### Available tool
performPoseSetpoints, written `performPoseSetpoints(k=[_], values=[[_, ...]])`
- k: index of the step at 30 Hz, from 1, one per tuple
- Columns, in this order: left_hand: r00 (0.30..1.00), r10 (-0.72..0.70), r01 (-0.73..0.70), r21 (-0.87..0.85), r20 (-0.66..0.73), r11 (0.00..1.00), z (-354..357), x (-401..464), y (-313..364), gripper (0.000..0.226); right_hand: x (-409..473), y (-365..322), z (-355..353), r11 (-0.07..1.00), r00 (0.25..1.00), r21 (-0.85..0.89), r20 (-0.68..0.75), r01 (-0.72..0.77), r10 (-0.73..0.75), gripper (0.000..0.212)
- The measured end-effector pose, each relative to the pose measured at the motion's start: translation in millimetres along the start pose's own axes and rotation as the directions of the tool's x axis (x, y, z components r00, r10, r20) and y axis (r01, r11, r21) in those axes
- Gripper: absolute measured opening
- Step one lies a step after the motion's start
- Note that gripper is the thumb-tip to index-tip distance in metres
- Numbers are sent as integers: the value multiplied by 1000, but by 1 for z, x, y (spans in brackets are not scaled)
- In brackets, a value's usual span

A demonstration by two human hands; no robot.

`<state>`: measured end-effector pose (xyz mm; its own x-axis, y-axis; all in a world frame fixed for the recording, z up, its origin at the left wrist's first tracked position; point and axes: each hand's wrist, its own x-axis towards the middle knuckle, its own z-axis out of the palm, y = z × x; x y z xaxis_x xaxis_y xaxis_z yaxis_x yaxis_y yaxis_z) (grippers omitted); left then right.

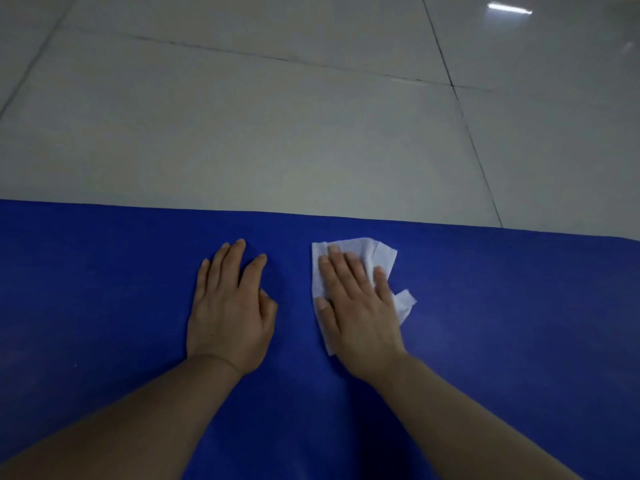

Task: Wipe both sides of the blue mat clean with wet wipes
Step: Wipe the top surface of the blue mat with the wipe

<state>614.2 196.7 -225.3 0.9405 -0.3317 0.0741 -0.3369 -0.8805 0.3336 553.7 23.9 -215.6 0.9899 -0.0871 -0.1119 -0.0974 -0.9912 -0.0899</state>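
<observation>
Wiping top side of mat (104, 289), laid flat on tiled floor (242, 133). Left hand (230, 306) flat on mat, fingers (221, 261) straight, slightly spread, bracing. Right hand (356, 306) presses wipe (382, 252) flat under straight fingers, not gripping. Next, likely: sweep wipe across remaining area; underside not yet visible.

- No text, label, brand, number or sign can be read anywhere in the view.
</observation>
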Motion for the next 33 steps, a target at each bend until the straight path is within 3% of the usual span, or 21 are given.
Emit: performPoseSetpoints(k=[2, 5, 7, 9, 11, 13, 19, 24, 33], values=[[1000, 7, -7, 0, 3, 1000, 0, 1, -1, 56, -2, 24, -2, 998, 998, 0, -13, -56, 56, 61], [1000, 11, -11, 2, 0, 1000, 1, 1, -1, 58, -3, 63, -5, 956, 956, 10, 17, -293, 293, 70], [1000, 10, -10, 2, 0, 1000, 1, 0, 0, 58, -2, 55, -8, 938, 938, -14, 1, -347, 347, 73], [1000, 12, -12, -1, 0, 1000, 1, 0, 0, 56, -7, 24, -7, 973, 973, -37, -36, -228, 226, 66], [1000, 8, -8, -12, -7, 1000, -1, 0, 1, 50, -15, -3, 1, 1000, 998, -25, -63, -15, 14, 57], [1000, 3, -3, -25, -6, 1000, -1, 0, 1, 45, -19, -6, 3, 996, 996, -13, -19, 83, -83, 55], [1000, 14, -14, -33, -14, 999, 1, 1, 0, 44, -6, 31, -2, 959, 959, 36, -18, -282, 282, 67], [1000, 6, -6, -39, -12, 999, 0, 1, 1, 45, -32, -14, 6, 1000, 1000, -6, -9, 27, -27, 58], [1000, 21, -22, -44, -19, 999, 0, 1, 0, 55, -36, 1, 8, 1000, 1000, -14, -18, 7, -7, 59]])
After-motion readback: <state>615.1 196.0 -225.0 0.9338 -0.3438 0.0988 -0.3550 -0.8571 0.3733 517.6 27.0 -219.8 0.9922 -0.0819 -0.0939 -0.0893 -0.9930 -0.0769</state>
